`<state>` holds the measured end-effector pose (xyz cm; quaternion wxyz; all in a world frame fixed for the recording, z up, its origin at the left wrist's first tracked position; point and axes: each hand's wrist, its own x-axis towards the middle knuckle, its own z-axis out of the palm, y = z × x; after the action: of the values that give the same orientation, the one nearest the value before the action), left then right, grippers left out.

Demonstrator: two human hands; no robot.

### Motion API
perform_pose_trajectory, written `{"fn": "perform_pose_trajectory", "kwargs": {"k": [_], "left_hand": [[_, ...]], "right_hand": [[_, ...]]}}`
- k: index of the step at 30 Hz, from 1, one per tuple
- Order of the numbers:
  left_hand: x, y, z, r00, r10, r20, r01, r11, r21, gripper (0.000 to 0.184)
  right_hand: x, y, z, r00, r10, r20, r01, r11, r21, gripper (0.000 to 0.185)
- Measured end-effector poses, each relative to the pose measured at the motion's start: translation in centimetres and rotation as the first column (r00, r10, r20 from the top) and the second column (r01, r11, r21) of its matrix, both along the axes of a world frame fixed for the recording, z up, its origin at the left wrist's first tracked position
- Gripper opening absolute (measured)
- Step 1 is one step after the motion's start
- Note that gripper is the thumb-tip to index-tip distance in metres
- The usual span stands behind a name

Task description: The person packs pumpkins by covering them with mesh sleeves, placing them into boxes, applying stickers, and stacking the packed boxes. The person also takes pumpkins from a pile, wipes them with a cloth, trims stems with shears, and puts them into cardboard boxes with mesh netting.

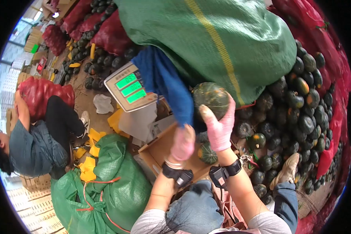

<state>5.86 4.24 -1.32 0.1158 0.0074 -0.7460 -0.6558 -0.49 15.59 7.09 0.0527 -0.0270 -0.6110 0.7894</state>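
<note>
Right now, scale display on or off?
On: the scale display glows green in three rows, with dark digits showing.
</note>
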Motion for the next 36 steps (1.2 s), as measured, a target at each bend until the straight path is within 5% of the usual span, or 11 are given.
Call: {"fn": "perform_pose_trajectory", "kwargs": {"k": [3, 10, 14, 16, 17, 20, 21, 25, 32, 34, 36], "left_hand": [[-1.2, 3.2, 3.2, 0.985, 0.151, -0.086, -0.129, 0.965, 0.227, 0.062], [-1.7, -0.2, 5.9, 0.867, 0.436, -0.239, -0.470, 0.876, -0.107, 0.056], [-4.3, -2.7, 8.8, 0.993, 0.104, -0.062, -0.030, 0.705, 0.709, 0.061], [-4.8, -3.1, 8.8, 0.999, -0.026, -0.020, 0.030, 0.501, 0.865, 0.067], [-4.2, -2.1, 10.9, 0.988, 0.144, 0.048, -0.130, 0.648, 0.750, 0.076], [-3.8, -0.1, 10.6, 0.953, 0.246, 0.176, -0.253, 0.327, 0.911, 0.080], [-2.7, 0.0, 10.3, 0.992, 0.128, -0.001, -0.087, 0.678, 0.730, 0.088], [-1.2, 3.9, 6.6, 0.985, 0.124, -0.122, 0.032, 0.557, 0.830, 0.078], [-3.5, -0.3, 6.6, 0.993, -0.046, -0.111, 0.076, 0.955, 0.287, 0.062], [-4.5, 0.1, 8.3, 1.000, 0.002, 0.028, -0.017, 0.839, 0.543, 0.086], [-5.0, 0.0, 9.9, 0.997, 0.022, 0.076, -0.068, 0.736, 0.673, 0.099]], "right_hand": [[-0.2, -1.4, 2.0, 0.990, 0.131, -0.051, -0.105, 0.930, 0.352, 0.074], [0.2, -1.2, 4.8, 0.893, 0.398, -0.213, -0.174, 0.739, 0.650, 0.075], [-0.2, 0.3, 6.3, 0.744, 0.616, -0.259, -0.219, 0.591, 0.777, 0.074], [-0.3, 0.3, 6.6, 0.771, 0.619, -0.152, -0.372, 0.630, 0.681, 0.072], [-0.1, 0.1, 6.3, 0.825, 0.542, -0.161, -0.352, 0.714, 0.605, 0.071], [0.7, -0.7, 4.9, 0.927, 0.323, -0.190, -0.175, 0.821, 0.543, 0.066], [0.6, -1.1, 4.7, 0.948, 0.250, -0.197, -0.093, 0.810, 0.579, 0.067], [-0.1, -1.0, 2.6, 0.978, 0.154, -0.141, -0.050, 0.830, 0.556, 0.064], [-0.3, 2.4, 4.6, 0.850, 0.527, -0.025, -0.340, 0.583, 0.738, 0.069], [-0.9, 3.4, 5.0, 0.806, 0.589, 0.067, -0.502, 0.618, 0.605, 0.068], [-2.0, 4.4, 3.7, 0.716, 0.660, 0.226, -0.680, 0.733, 0.013, 0.066]]}}
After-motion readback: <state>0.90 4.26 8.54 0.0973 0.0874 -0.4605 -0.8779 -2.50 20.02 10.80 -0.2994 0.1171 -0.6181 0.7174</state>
